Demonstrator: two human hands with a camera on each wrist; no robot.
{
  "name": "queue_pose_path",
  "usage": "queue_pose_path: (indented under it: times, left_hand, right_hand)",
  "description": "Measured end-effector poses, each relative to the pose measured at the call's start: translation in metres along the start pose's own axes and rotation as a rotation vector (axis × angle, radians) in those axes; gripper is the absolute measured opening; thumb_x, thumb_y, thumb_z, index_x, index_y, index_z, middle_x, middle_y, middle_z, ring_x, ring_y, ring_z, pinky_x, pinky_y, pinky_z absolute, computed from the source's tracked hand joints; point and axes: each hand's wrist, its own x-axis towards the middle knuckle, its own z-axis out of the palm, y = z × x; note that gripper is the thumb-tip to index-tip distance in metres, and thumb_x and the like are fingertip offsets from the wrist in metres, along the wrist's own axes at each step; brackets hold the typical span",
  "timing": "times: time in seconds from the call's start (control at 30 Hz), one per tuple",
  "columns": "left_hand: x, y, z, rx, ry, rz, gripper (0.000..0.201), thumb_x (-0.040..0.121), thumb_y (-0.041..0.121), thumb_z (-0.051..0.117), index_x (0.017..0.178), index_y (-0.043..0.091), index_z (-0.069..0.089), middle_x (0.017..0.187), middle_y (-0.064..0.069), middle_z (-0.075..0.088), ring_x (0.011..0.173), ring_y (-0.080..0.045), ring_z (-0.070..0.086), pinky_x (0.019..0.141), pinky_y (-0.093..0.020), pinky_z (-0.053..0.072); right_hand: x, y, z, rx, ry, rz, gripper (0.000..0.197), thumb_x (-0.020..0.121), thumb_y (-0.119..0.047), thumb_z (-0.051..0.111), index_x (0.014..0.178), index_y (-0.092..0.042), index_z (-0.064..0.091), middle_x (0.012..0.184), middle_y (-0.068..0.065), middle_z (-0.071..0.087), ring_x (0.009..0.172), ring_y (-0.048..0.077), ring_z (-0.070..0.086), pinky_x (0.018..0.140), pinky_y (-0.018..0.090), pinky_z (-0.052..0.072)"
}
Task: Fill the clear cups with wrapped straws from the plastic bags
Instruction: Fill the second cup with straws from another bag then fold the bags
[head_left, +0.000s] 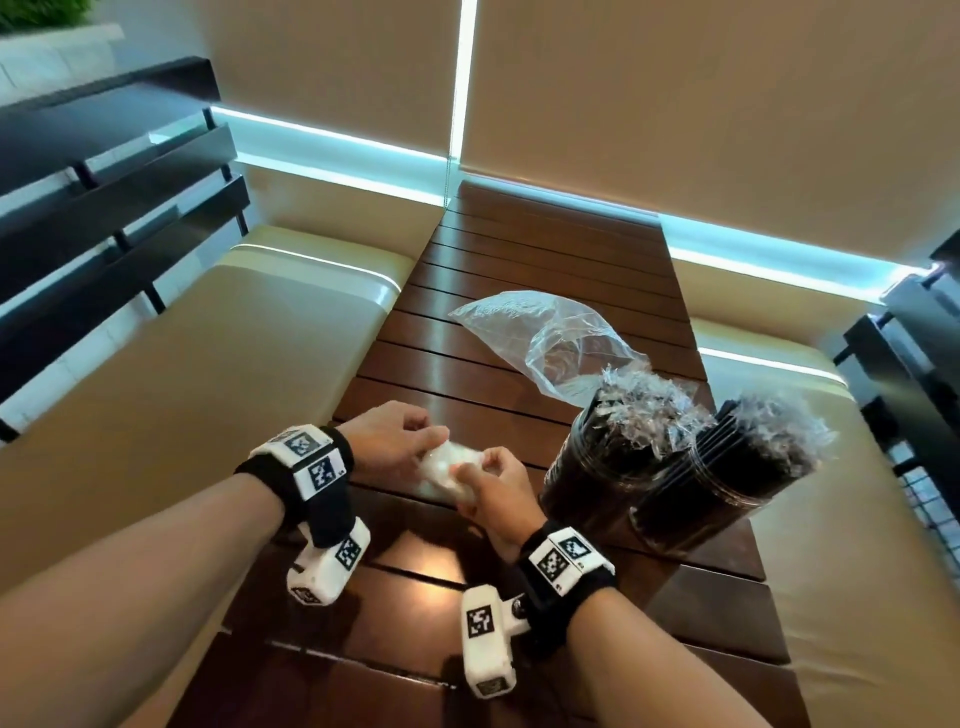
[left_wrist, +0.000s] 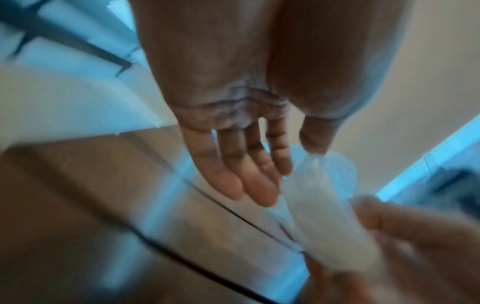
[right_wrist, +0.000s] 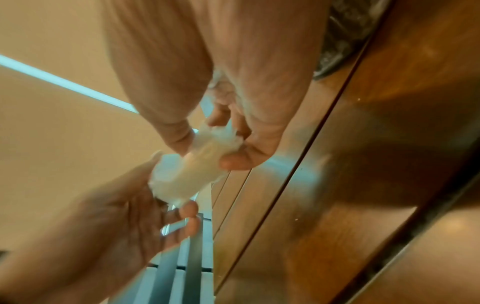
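Just above the near part of the table, both hands hold a crumpled clear plastic bag (head_left: 447, 467) between them. My left hand (head_left: 410, 441) pinches its left end with thumb and fingers, and my right hand (head_left: 483, 473) grips its right end with curled fingers. The left wrist view shows the left hand's (left_wrist: 288, 164) thumb on the bag (left_wrist: 319, 195), the other fingers fairly straight. In the right wrist view, my right hand (right_wrist: 207, 152) clutches the bag (right_wrist: 182, 174). Two clear cups (head_left: 597, 467) (head_left: 727, 483) packed with black wrapped straws stand to the right.
An emptied clear plastic bag (head_left: 545, 338) lies flat on the dark slatted wooden table (head_left: 519, 249) beyond the cups. Beige cushioned benches (head_left: 234, 338) flank the table on both sides. Dark railings stand at the far left and far right.
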Motion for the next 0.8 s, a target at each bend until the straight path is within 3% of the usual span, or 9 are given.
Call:
queue_pose_path:
  times: [0.07,0.1,0.2,0.37,0.47,0.57,0.7,0.8]
  left_hand:
    - [0.009,0.022,-0.003,0.566,0.085,0.141,0.021,0.094,0.038,0.055,0.100,0.021,0.065,0.095,0.009,0.058,0.095,-0.012,0.057,0.081,-0.025,0.044]
    - [0.015,0.034,-0.001,0.675,0.106,0.215,0.021,0.094,0.038,0.053,0.109,0.027,0.064,0.107,0.009,0.054,0.104,-0.010,0.054,0.088,-0.026,0.042]
    - [0.038,0.066,0.016,0.662,0.084,0.335,0.040,0.092,0.043,0.053,0.132,0.044,0.049,0.143,0.001,0.034,0.128,-0.020,0.046,0.108,-0.040,0.038]
    - [0.076,0.096,0.052,0.565,0.051,0.269,0.055,0.092,0.047,0.053,0.143,0.048,0.034,0.161,-0.007,-0.005,0.146,-0.034,0.018,0.119,-0.044,0.021]
    - [0.092,0.094,0.061,0.532,0.038,0.243,0.059,0.094,0.039,0.051,0.149,0.036,0.031,0.162,-0.008,-0.007,0.148,-0.031,0.013,0.119,-0.038,0.015]
    - [0.094,0.092,0.061,0.481,0.118,0.274,0.052,0.097,0.023,0.046,0.147,0.011,0.037,0.160,-0.006,0.020,0.143,-0.023,0.028,0.116,-0.029,0.020]
    - [0.081,0.075,0.034,0.345,0.397,0.320,0.029,0.091,0.027,0.059,0.113,0.012,0.070,0.125,-0.003,0.061,0.109,-0.023,0.059,0.097,-0.033,0.044]
    - [0.054,0.061,0.004,0.344,0.560,0.317,0.005,0.082,0.017,0.070,0.085,0.013,0.068,0.094,-0.002,0.061,0.088,-0.027,0.061,0.080,-0.034,0.048]
  right_hand:
    - [-0.004,0.002,-0.004,-0.282,0.014,-0.023,0.033,0.068,-0.025,0.065,0.092,-0.035,0.045,0.098,0.006,0.062,0.079,0.023,0.059,0.062,0.033,0.045]
    - [-0.009,0.002,-0.007,-0.433,0.002,-0.035,0.036,0.073,-0.021,0.060,0.102,-0.032,0.042,0.102,0.005,0.062,0.085,0.024,0.059,0.068,0.031,0.045]
    - [-0.022,0.003,-0.014,-0.754,-0.040,-0.086,0.041,0.082,-0.018,0.050,0.121,-0.025,0.040,0.114,0.007,0.062,0.103,0.028,0.058,0.083,0.030,0.042]
    - [-0.029,0.007,-0.028,-0.923,-0.039,-0.031,0.021,0.086,-0.027,0.042,0.106,-0.028,0.051,0.114,0.006,0.065,0.108,0.031,0.060,0.089,0.035,0.046]
    - [-0.034,0.003,-0.039,-0.995,-0.013,0.021,0.023,0.087,-0.030,0.041,0.106,-0.026,0.054,0.117,0.008,0.064,0.110,0.033,0.059,0.089,0.035,0.044]
    - [-0.035,0.000,-0.049,-0.991,0.004,0.065,0.032,0.080,-0.034,0.040,0.103,-0.024,0.060,0.117,0.008,0.065,0.110,0.032,0.059,0.090,0.034,0.044]
    - [-0.031,0.004,-0.047,-1.001,0.054,0.017,0.035,0.082,-0.045,0.040,0.094,-0.020,0.061,0.108,0.006,0.068,0.105,0.031,0.062,0.086,0.033,0.046]
    - [-0.035,-0.004,-0.040,-1.031,0.121,-0.110,0.050,0.083,-0.067,0.041,0.089,-0.021,0.060,0.100,0.002,0.070,0.099,0.028,0.064,0.084,0.034,0.048]
